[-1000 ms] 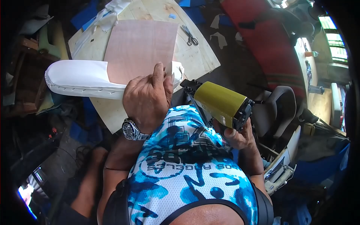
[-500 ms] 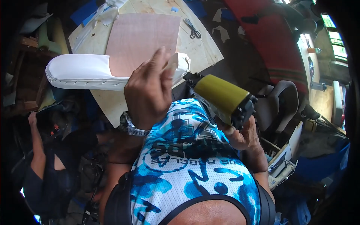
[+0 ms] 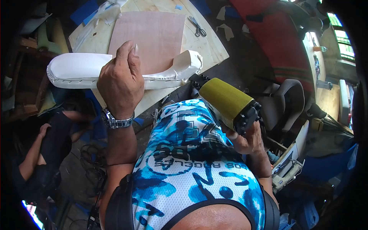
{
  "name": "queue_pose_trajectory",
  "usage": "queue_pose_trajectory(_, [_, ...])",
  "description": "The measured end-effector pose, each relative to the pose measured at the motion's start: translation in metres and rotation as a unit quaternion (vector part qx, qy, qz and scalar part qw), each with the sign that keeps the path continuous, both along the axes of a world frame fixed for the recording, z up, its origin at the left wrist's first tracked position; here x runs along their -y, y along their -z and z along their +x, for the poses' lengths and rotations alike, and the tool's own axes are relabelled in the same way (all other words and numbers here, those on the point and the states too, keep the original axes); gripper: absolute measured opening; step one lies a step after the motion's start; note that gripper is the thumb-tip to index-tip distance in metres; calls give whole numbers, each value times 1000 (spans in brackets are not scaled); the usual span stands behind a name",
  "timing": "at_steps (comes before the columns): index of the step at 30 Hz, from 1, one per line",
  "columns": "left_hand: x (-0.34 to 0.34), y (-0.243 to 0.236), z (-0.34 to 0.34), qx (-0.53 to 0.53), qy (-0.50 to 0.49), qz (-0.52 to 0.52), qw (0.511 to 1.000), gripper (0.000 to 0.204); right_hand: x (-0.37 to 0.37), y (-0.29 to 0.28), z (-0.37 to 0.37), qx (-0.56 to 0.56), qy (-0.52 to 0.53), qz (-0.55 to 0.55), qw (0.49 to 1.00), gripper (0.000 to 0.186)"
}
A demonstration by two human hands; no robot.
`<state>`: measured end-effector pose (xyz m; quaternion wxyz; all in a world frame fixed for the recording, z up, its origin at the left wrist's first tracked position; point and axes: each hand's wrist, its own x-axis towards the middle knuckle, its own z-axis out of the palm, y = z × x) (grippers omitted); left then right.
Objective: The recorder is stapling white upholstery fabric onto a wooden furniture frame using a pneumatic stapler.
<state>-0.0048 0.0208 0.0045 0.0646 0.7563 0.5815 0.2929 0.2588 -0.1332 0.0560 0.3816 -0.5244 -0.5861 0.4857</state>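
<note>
A panel with white covering (image 3: 82, 66) lies across the wooden table, its padded edge toward me, with a row of staples along its side. Over the panel's near edge is my left hand (image 3: 120, 80), a watch on its wrist. Its fingers are curled closed with the thumb up; what they grip, if anything, is hidden. My right hand (image 3: 249, 140) is wrapped around a staple gun (image 3: 226, 97) with a yellow body and black ends. The gun's narrow front end points at the panel's right part, close to its near side; whether they touch, I cannot tell.
Under the panel is a pale wooden table (image 3: 211, 53), where scissors (image 3: 197, 26) lie at the far right. A flat pinkish-brown board (image 3: 147, 38) extends behind the white edge. At the left is a co-worker (image 3: 46, 153). A grey chair (image 3: 287, 103) stands to the right.
My left hand has moved left along the panel, uncovering the panel's middle. The panel's right end has shifted slightly right and away. The staple gun stays nearly in place. The co-worker at left has changed posture.
</note>
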Motion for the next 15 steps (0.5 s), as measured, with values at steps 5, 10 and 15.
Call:
queue_pose_trajectory(5, [1,2,1,-7,3,22,1000,27,9,-7,-4,47,21,2,999,28])
queue_pose_trajectory(10, [5,3,3,-4,5,50,999,23,15,-5,-3,70,-15,85,994,29])
queue_pose_trajectory(15, [8,3,3,-21,9,28,999,25,14,-2,-4,47,-13,51,998,30])
